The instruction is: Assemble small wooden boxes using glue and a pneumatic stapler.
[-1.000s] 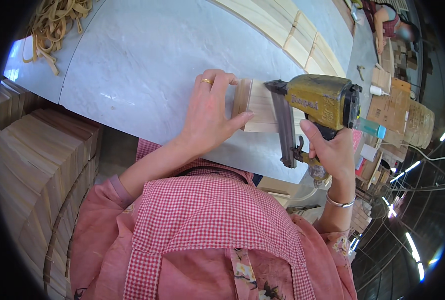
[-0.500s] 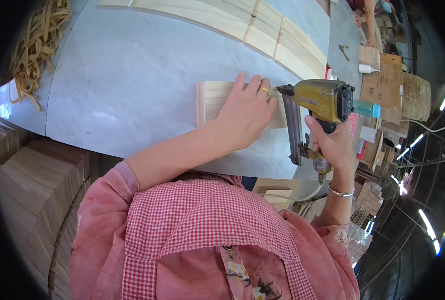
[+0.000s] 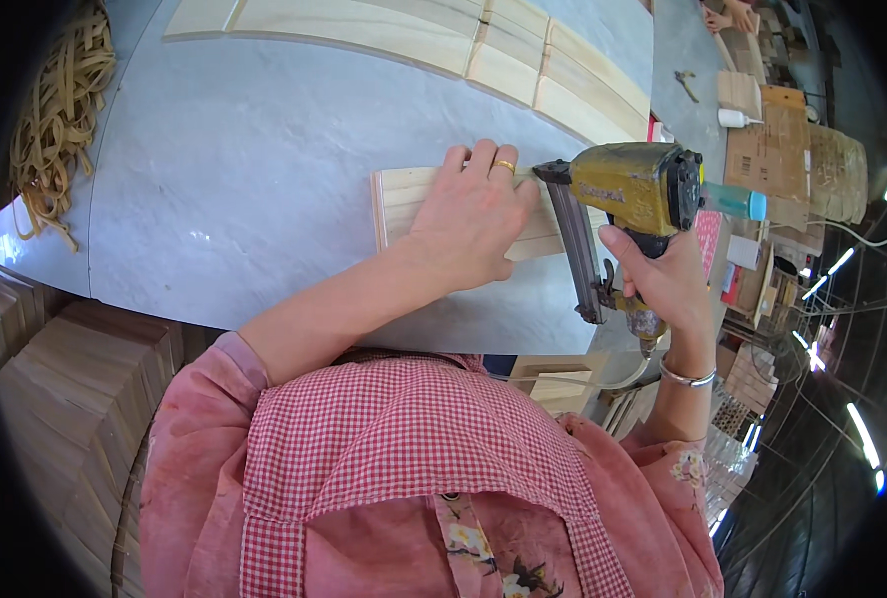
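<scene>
My left hand grips a pale wooden board that rests on the grey tabletop. Its fingers reach over the board's far edge, and the thumb side lies along the near edge. In my right hand is a yellow and black air nail gun, held by its handle. The gun's nose is at the board's far edge beside my left fingers; whether it touches the wood is unclear. A clear hose trails from the handle, and a blue-green tube projects behind the body.
Pale wooden boards lie in a row along the far side. Tan bands hang in a bundle at the left. Stacked wood stands below left. Another person's hands, pliers and cardboard are at the right.
The table and the things on it sit slightly further left in view. Both hands, the board and the nail gun stay together. At the upper right, the other person's hands have shifted.
</scene>
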Demonstrator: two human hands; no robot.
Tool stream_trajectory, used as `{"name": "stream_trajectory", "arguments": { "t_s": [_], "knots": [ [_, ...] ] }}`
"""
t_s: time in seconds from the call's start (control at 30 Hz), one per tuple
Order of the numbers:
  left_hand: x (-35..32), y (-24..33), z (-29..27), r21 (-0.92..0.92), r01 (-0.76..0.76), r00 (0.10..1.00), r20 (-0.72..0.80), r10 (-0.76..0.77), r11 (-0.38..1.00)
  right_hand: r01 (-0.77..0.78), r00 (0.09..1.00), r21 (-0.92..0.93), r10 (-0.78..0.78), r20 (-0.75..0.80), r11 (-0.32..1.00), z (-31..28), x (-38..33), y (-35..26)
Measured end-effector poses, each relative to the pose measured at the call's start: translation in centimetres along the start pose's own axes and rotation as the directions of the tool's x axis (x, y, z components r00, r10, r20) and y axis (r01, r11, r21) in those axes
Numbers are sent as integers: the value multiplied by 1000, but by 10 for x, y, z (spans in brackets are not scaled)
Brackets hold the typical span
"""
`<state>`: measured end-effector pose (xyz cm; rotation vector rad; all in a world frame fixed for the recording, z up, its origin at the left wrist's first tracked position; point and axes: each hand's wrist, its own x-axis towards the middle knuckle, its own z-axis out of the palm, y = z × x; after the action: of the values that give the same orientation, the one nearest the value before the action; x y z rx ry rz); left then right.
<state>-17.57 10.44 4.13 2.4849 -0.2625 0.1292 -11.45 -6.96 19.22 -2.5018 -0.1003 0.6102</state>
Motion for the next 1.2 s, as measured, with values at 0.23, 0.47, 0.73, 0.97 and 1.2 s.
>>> {"name": "stream_trajectory", "arguments": {
  "t_s": [0.23, 0.47, 0.73, 0.97, 1.2],
  "knots": [
    [-2, -1, -4, 15, 19, 1000, 15, -19, 1000, -58, 993, -147, 72, 89, 987, -11, 14, -17],
    [-12, -4, -4, 29, -55, 997, -60, 56, 998, 38, 999, -48, -38, 13, 998, -20, 17, 8],
    [-38, -18, -36, -110, 32, 987, -156, -49, 993, 15, 932, -95, -48, -358, 995, -46, -31, 132],
    [-121, -80, -129, -895, 414, 733, 222, -643, 163, -205, 848, -464, -80, -524, 862, -29, -26, 322],
    [-188, -98, -84, -603, 554, 538, -267, -800, 574, -335, 798, -447, -4, -603, 829, -13, -18, 359]
  ]
}}
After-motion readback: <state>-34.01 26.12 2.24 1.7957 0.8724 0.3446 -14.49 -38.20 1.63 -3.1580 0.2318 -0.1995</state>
